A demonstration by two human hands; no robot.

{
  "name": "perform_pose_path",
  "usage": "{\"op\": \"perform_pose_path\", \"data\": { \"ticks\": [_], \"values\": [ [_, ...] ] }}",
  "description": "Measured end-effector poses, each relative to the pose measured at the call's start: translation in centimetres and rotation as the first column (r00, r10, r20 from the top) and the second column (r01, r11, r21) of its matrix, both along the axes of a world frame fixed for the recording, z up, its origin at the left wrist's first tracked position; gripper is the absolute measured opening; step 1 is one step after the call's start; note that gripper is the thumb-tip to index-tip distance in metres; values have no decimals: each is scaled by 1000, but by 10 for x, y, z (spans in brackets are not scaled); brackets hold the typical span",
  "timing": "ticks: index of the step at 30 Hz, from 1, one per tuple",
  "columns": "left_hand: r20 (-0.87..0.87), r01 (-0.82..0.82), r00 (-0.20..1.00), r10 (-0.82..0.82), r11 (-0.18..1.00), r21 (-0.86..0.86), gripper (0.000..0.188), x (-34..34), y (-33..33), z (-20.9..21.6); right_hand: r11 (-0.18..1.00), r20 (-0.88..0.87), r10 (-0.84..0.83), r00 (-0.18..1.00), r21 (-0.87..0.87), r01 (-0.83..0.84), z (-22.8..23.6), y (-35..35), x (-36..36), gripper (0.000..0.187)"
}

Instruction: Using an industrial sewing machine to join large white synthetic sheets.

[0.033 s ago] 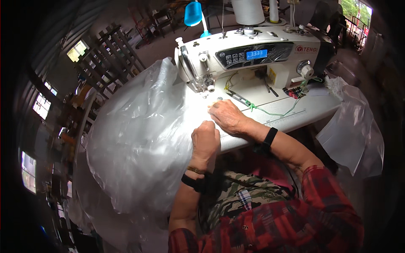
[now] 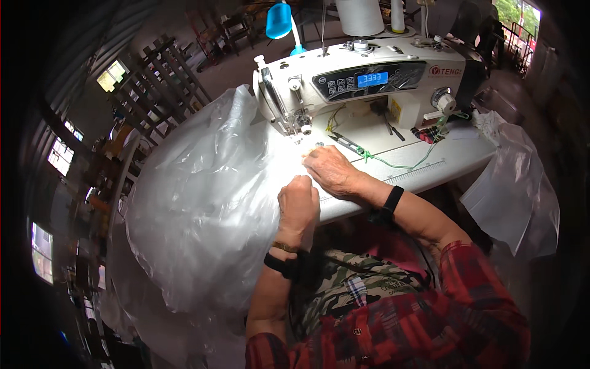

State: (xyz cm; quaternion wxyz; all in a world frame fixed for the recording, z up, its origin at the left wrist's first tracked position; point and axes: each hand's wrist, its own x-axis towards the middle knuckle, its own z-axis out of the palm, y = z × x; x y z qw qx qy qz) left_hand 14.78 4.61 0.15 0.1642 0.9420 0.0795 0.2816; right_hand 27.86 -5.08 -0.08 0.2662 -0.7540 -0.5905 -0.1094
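A large sheet of clear plastic film spreads over the left of the sewing table and hangs over its front edge. My left hand is closed on the film's right edge, nearest my body. Just beyond it, my right hand pinches the film's edge a little in front of the presser foot. Bright lamp light washes out the film there, so the fingertips are hard to make out. The white sewing machine stands behind my hands, its needle area close to my right fingers.
Thread snips on a green cord lie right of the needle. A dark thin tool rests under the machine arm. More plastic film hangs off the table's right end. A blue lamp and white thread cones stand behind.
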Motion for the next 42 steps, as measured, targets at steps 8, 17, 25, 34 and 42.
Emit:
{"op": "perform_pose_path", "data": {
  "ticks": [8, 17, 25, 34, 42],
  "values": [
    [46, -28, 999, 26, 999, 36, 9, 28, 16, 0, 999, -44, -25, 999, 28, 26, 3, -2, -1, 24],
    [-16, -122, 992, 123, 990, 75, 8, 49, 36, 6, 837, -27, -507, 862, 223, 499, 2, -14, 2, 29],
    [42, -171, 985, 167, 980, 106, 7, 62, 61, 0, 747, -98, -652, 751, 84, 660, 3, -16, 2, 39],
    [107, -263, 959, 264, 965, -25, 22, 37, 75, -3, 700, -66, -710, 701, 44, 713, 10, -19, 0, 34],
    [171, -196, 959, 225, 965, -173, 31, 9, 59, 4, 814, 96, -578, 810, 142, 564, -4, -19, 5, 14]
  ]
}}
